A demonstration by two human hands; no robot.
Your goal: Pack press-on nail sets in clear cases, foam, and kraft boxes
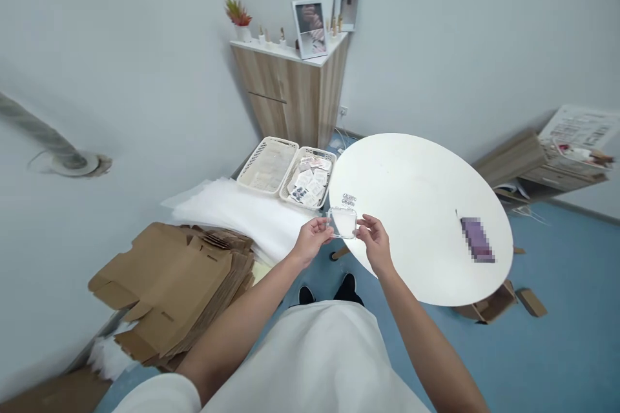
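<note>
Between my two hands is a clear plastic case (343, 223), held up over the near left edge of the round white table (416, 206). The fingers of my left hand (312, 239) pinch its left side. My right hand (374, 242) grips the right side with thumb and fingertips. Through the transparent plastic the white tabletop and blue floor show. Just beyond the case, a few small shiny pieces (349, 199) lie on the table edge; they are too small to name.
Left of the table stand a white basket of printed cards (332, 156) and another white basket (242, 182). White foam sheeting (232, 206) and stacked flat cardboard boxes (169, 277) lie nearer. A pixelated purple object (477, 240) rests at the table's right. A wooden cabinet (290, 90) fills the corner.
</note>
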